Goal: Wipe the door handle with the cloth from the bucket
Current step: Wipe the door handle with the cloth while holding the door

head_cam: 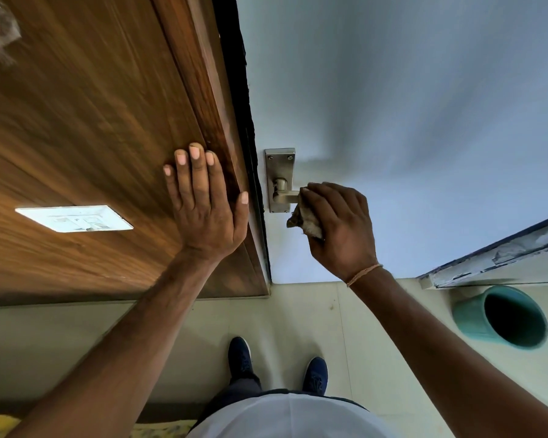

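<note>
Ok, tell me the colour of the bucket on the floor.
Teal green bucket, dark inside; seen in the head view, the only one.

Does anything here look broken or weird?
Yes. The ledge at the right, above the teal bucket, has chipped, peeling paint along its edge. A scrap of clear tape sticks crumpled on the wooden panel. Nothing looks spilled.

The person is wearing a white top (pixel 293 417), dark trousers (pixel 234 393), navy shoes (pixel 240 355) — and a thin thread band (pixel 363 274) circling the right wrist.
</note>
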